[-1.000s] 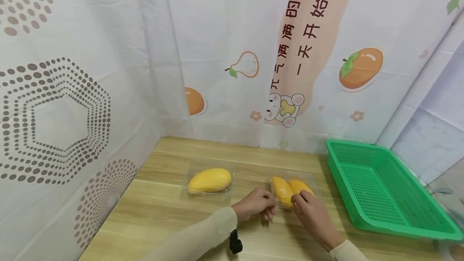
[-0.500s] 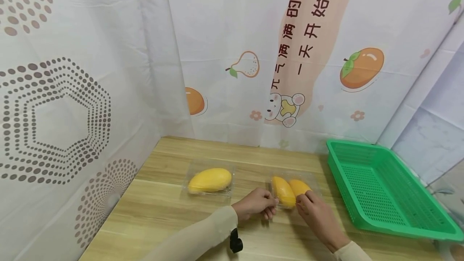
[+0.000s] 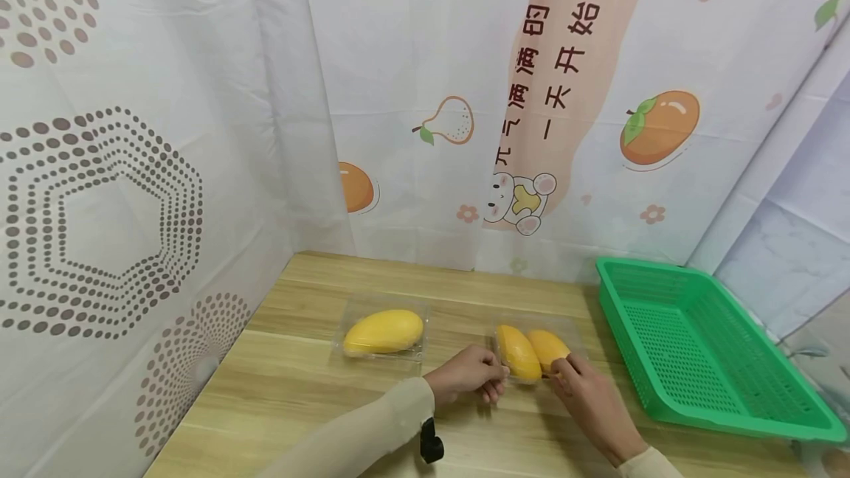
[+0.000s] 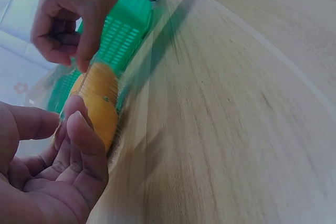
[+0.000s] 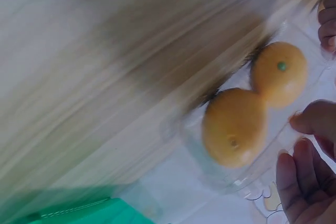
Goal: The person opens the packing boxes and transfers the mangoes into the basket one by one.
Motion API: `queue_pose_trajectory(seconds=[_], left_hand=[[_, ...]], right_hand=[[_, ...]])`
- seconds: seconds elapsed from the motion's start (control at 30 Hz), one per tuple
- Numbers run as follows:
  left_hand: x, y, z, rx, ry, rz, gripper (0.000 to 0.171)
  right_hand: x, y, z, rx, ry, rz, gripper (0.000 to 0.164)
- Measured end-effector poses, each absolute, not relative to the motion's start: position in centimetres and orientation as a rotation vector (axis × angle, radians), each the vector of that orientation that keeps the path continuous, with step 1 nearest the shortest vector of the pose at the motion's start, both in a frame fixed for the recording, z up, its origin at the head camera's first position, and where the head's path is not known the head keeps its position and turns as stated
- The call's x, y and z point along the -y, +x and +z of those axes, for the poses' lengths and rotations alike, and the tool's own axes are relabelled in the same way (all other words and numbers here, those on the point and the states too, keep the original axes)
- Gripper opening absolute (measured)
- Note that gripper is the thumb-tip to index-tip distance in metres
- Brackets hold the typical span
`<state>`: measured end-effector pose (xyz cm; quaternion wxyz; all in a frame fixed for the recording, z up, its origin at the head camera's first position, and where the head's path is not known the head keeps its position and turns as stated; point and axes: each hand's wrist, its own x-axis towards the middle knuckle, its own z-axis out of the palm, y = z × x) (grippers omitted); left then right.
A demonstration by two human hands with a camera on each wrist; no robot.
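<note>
A clear plastic box [image 3: 564,324] holds two yellow mangoes [image 3: 519,352] side by side, right of the middle of the table. My left hand [image 3: 468,375] pinches the box's front left corner between thumb and fingers. At the front edge, toward its right end, the thumb and fingertips of my right hand [image 3: 591,404] pinch the rim. Seen from the right wrist, both mangoes [image 5: 234,128] show through the plastic, one with a green stem spot. In the left wrist view the right hand [image 4: 73,19] reaches down to the rim, beyond the left fingers.
Another clear plastic box [image 3: 355,306] with one yellow mango [image 3: 384,331] lies to the left on the wooden table [image 3: 279,382]. A green plastic basket [image 3: 704,360] stands at the right. Printed curtains [image 3: 412,190] hang behind the table and along its left side.
My right hand has slid a little to the right along the box's front edge, uncovering more of the right mango. The left hand has stayed at its corner.
</note>
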<state>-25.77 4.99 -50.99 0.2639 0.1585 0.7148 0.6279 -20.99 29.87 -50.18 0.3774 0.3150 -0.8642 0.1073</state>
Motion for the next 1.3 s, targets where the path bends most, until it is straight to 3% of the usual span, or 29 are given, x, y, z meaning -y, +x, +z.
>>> queue_pose_trajectory(seconds=[0.53, 0.6, 0.7, 0.87, 1.3], left_hand=[[-5.0, -25.7, -51.1, -1.956, 0.437, 1.686, 0.023], [-5.0, -25.7, -51.1, -1.959, 0.429, 1.682, 0.022], [-4.9, -25.6, -51.1, -1.954, 0.421, 1.681, 0.022], [-4.9, -25.6, -51.1, -1.945, 0.413, 1.682, 0.022], [-4.9, -25.5, -51.1, -1.954, 0.411, 1.693, 0.023]], right_hand=[[-31.9, -21.1, -50.3, 2.227, 0.759, 0.309, 0.052], [-32.1, -21.2, -50.2, 2.257, 0.768, 0.354, 0.044], [-32.3, -21.3, -50.0, 2.285, 0.776, 0.403, 0.017], [-32.1, -21.1, -49.6, 2.324, 0.751, 0.421, 0.045], [-31.8, -21.1, -48.6, 2.39, 0.725, 0.44, 0.045]])
